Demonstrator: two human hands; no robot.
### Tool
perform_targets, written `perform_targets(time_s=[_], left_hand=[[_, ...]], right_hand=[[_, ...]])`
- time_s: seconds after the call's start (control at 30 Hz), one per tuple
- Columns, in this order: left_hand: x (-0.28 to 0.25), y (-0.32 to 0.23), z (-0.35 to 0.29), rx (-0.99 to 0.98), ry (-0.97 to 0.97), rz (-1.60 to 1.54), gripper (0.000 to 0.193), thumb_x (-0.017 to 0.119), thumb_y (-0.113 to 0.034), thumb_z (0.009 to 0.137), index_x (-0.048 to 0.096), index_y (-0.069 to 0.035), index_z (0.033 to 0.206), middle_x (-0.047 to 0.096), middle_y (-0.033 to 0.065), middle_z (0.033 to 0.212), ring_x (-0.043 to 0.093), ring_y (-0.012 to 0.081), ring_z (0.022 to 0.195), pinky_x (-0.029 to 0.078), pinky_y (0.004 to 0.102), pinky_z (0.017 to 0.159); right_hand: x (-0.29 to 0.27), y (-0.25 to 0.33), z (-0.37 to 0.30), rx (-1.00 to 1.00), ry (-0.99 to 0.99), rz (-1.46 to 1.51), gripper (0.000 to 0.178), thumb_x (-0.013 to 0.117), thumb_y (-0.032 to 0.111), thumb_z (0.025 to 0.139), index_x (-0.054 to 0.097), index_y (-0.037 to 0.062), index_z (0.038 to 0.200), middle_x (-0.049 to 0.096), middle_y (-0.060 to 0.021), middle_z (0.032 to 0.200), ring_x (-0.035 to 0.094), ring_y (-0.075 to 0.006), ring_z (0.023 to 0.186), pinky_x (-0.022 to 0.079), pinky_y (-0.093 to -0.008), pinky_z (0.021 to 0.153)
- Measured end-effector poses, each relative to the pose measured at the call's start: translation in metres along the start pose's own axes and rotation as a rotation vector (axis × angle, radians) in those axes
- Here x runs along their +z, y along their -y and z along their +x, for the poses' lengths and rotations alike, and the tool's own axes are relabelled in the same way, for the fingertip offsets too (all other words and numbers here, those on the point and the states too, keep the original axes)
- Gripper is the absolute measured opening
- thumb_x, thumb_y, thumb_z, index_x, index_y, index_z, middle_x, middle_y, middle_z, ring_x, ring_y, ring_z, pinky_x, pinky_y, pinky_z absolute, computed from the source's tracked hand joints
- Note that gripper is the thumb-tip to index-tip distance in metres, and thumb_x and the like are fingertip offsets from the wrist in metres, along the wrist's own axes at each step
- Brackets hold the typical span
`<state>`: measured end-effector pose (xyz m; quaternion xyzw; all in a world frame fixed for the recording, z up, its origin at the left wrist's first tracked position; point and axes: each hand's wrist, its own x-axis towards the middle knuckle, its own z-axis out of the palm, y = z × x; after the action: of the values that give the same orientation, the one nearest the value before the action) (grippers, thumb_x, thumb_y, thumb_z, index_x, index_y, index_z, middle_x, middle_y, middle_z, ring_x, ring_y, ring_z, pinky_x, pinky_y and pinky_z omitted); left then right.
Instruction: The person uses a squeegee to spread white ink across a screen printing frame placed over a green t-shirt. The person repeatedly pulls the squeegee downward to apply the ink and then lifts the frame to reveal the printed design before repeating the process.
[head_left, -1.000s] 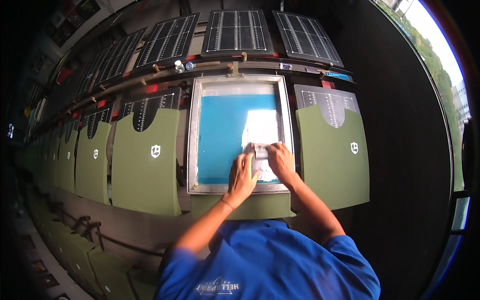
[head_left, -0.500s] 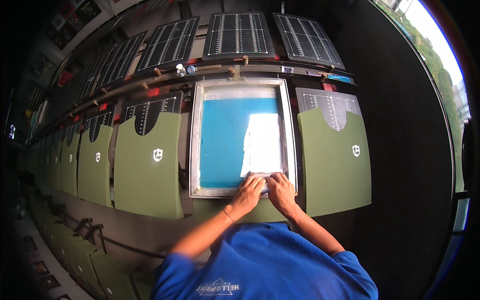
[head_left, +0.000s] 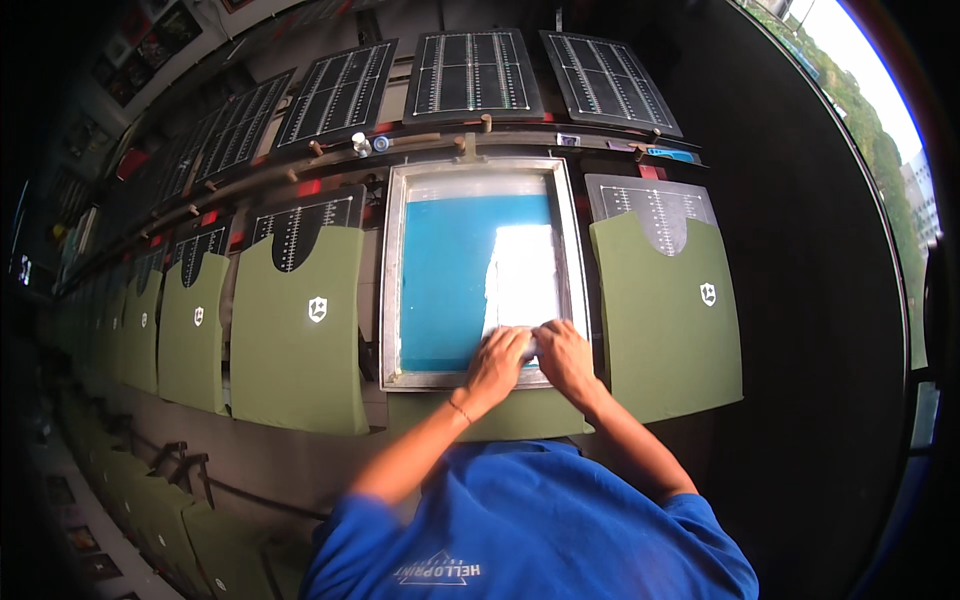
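Note:
Both my hands grip a squeegee (head_left: 530,348), mostly hidden under the fingers, over the near right part of a printing screen. My left hand (head_left: 497,362) closes on its left part, my right hand (head_left: 565,357) on its right. The screen's metal frame (head_left: 393,280) surrounds a blue mesh area (head_left: 450,270). A bright white patch (head_left: 525,275) covers its right part, just beyond my hands; whether it is ink or glare I cannot tell. Green fabric (head_left: 470,418) shows below the screen's near edge.
Green shirts with small white shield prints lie on boards to the right (head_left: 665,330) and left (head_left: 298,335). Bare dark boards (head_left: 473,75) line the far side. A rail (head_left: 420,140) between the rows carries a white bottle (head_left: 361,144) and a tape roll (head_left: 381,143).
My two hands have moved a little away from me with the squeegee, off the screen's near edge. The view has shifted slightly.

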<state>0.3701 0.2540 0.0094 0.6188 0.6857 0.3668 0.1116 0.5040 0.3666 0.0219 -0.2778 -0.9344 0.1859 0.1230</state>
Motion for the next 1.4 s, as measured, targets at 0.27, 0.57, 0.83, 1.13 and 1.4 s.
perform_targets(time_s=[0.27,0.57,0.83,1.13,1.4], left_hand=[[0.021,0.012,-0.014,0.022,-0.025,-0.044,0.042,0.059,0.010,0.073,0.061,0.004,0.115,0.062,0.0191,0.118,0.056,0.0387,0.115,0.046,0.0452,0.101],[0.000,0.065,0.134,0.054,0.000,-0.027,0.026,0.072,-0.004,0.080,0.059,-0.003,0.102,0.063,0.0170,0.101,0.059,0.0391,0.098,0.047,0.0470,0.086],[0.026,-0.004,-0.028,0.019,-0.003,0.060,0.040,0.056,0.006,0.081,0.058,0.002,0.121,0.059,0.0173,0.124,0.052,0.0373,0.122,0.043,0.0450,0.106],[-0.003,0.011,-0.061,-0.127,-0.101,0.184,0.042,0.069,-0.030,0.091,0.062,-0.001,0.120,0.055,0.0202,0.133,0.046,0.0413,0.125,0.036,0.0488,0.107],[-0.102,0.155,-0.094,-0.986,-0.272,0.223,0.046,0.050,-0.031,0.100,0.058,0.002,0.131,0.059,0.0218,0.134,0.053,0.0384,0.127,0.041,0.0453,0.108]], right_hand=[[0.013,0.005,-0.012,0.048,-0.089,0.021,0.020,0.059,0.003,0.079,0.071,0.0057,0.095,0.068,-0.0112,0.099,0.064,-0.0296,0.096,0.054,-0.0385,0.082],[-0.005,-0.058,0.128,-0.016,-0.081,-0.169,0.012,0.059,0.007,0.080,0.071,0.0059,0.080,0.068,-0.0136,0.084,0.068,-0.0322,0.084,0.055,-0.0416,0.077],[0.018,-0.006,-0.039,-0.059,-0.017,-0.071,0.030,0.055,0.004,0.080,0.062,0.0031,0.109,0.060,-0.0147,0.103,0.056,-0.0340,0.106,0.047,-0.0402,0.089],[0.000,-0.021,-0.071,-0.108,-0.088,0.220,0.056,0.063,0.004,0.077,0.052,-0.0006,0.131,0.053,-0.0212,0.127,0.050,-0.0392,0.120,0.041,-0.0486,0.103],[0.099,-0.114,-0.047,0.693,-0.376,0.741,0.030,0.052,0.019,0.100,0.065,-0.0060,0.112,0.064,-0.0125,0.093,0.061,-0.0238,0.087,0.050,-0.0379,0.081]])
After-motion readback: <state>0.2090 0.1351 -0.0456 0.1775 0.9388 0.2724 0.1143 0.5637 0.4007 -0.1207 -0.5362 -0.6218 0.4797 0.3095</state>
